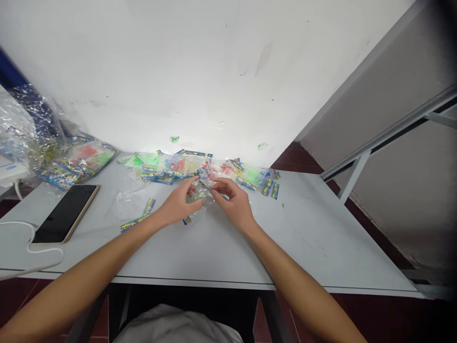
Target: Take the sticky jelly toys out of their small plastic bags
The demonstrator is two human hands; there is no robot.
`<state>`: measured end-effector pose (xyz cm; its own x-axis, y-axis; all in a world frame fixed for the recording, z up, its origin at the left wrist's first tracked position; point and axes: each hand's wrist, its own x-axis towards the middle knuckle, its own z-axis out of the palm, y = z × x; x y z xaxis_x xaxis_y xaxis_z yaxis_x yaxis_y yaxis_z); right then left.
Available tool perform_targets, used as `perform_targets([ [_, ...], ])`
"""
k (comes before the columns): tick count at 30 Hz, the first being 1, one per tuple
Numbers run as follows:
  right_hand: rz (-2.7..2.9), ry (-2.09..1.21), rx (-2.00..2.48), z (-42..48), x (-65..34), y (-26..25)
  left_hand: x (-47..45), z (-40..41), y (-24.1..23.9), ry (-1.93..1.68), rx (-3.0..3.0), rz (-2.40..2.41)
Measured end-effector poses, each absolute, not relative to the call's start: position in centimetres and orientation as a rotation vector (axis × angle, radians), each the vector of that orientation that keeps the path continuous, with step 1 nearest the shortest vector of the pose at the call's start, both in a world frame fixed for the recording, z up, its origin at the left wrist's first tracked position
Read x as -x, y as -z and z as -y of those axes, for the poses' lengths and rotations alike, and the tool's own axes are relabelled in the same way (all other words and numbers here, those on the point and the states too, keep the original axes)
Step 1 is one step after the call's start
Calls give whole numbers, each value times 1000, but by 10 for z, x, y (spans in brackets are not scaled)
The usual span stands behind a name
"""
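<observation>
Tabletop (303,238): left hand (180,202), right hand (235,202) at clear packet (201,194) (phone (66,214) apart).

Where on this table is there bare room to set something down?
At right, the grey tabletop is almost bare from the right forearm to the right edge. A smaller patch lies between that arm and the left forearm, by the near edge. Crowded: along the white wall, with plastic packets; far left, with smartphone and white cable.
</observation>
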<state>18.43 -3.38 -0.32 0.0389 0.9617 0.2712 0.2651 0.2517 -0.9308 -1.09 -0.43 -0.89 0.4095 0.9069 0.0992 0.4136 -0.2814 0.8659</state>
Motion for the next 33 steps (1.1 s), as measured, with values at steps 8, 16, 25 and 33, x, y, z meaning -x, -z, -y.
perform_targets([
  [8,1570,-775,1126,36,-187,-1,16,-7,-1,-666,-1334,-1004],
  [16,1531,-825,1090,33,-193,1,22,-9,-5,-639,-1078,-919],
  [25,1380,-974,1101,32,-192,-3,24,-6,-9,-599,-1090,-779],
  [33,1247,-1022,1157,30,-192,-5,18,-8,0,-583,-1108,-876],
])
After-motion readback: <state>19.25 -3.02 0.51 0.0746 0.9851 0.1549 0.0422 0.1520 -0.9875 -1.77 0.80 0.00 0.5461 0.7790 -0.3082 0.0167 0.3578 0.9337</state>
